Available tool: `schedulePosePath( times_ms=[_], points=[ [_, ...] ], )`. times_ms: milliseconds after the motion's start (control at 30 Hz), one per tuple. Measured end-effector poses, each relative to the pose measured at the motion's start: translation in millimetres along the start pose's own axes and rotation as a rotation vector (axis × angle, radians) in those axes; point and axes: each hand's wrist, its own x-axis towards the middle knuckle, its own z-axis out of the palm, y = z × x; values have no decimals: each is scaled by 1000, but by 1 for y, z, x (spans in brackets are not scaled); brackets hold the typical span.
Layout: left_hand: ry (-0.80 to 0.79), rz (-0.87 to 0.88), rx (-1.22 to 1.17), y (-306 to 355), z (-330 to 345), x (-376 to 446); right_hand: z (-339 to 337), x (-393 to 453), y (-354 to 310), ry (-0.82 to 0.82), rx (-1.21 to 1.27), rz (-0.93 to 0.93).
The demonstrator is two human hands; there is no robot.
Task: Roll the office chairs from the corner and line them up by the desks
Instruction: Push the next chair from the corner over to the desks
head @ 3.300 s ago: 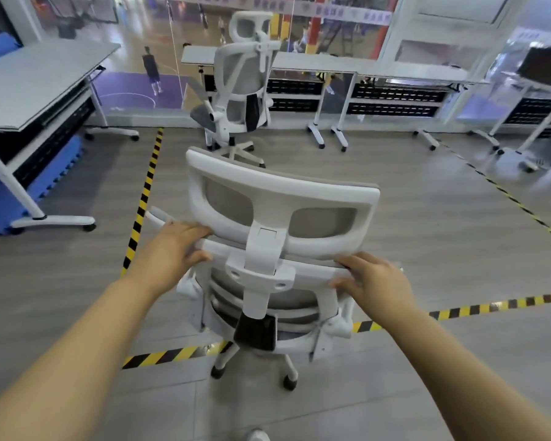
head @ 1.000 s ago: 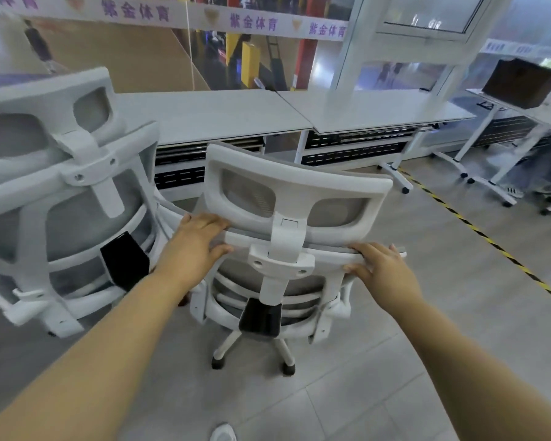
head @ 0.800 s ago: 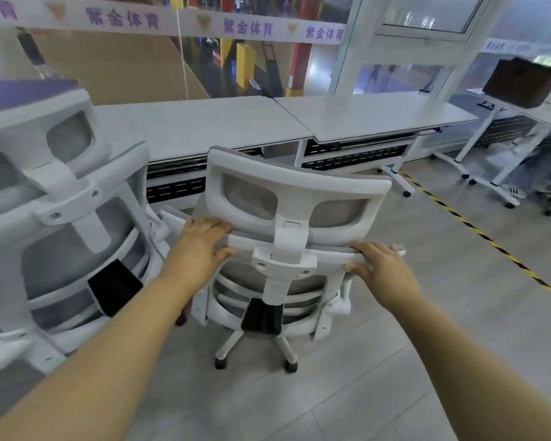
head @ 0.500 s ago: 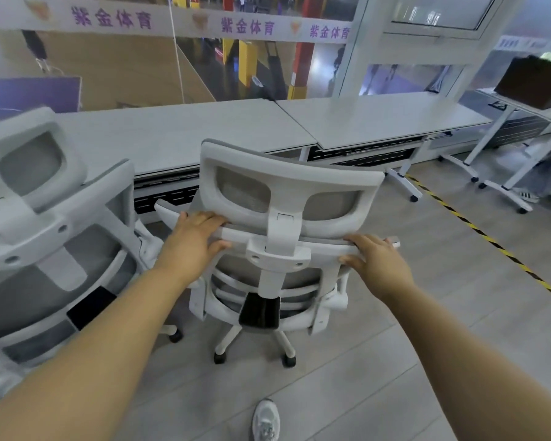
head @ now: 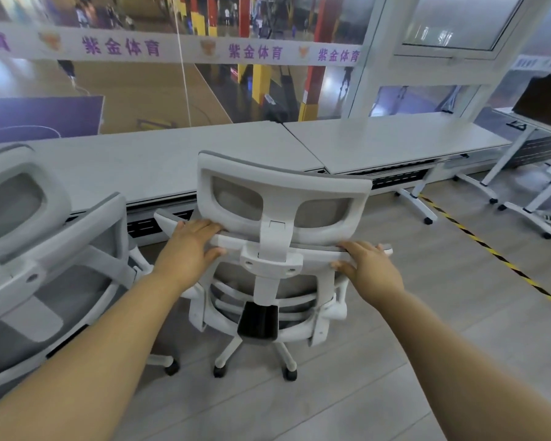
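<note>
White plastic and grey mesh: chair (head: 280, 249), upright on castors, back toward the camera, centre frame, facing the desks at 12 o'clock. Its headrest top overlaps the near desk edge in view; whether the seat touches the desk cannot be told.

Left hand (head: 188, 249): curled over the top rail of the chair's backrest at its left end, thumb under the rail. Right hand (head: 368, 265): gripping the same rail at its right end, thumb underneath.

Second chair (head: 45, 249): same make, at 9 o'clock, just beside the first; their bases stand close, a narrow strip of floor between castors.

Left desk (head: 140, 163) and right desk (head: 395, 141): grey tops, butted along a slanted seam at 12 o'clock, running the width of the glass wall behind.

Floor (head: 395, 329): grey planks, open at 3 to 5 o'clock. Yellow-black tape (head: 490, 249) runs diagonally at 3 o'clock. Third desk (head: 528, 128), on white legs, at 2 o'clock, well apart.
</note>
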Motion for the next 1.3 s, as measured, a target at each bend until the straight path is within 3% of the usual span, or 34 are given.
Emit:
schedulePosePath(
  times_ms=[300, 567, 867, 1100, 1300],
  points=[
    [-286, 11, 98, 7, -34, 8, -28, -3, -22, -112, -230, 67],
    [-303, 99, 278, 31, -57, -25, -44, -95, -25, -154, -226, 276],
    [-595, 367, 374, 113, -40, -99, -42, -284, -2, -242, -72, 559],
    [-631, 667, 367, 231, -20, -179, -46, -465, 25, -130, -12, 829],
    [-691, 878, 318, 335, 1, -301, -49, -654, 31, -85, 12, 1055]
  ],
)
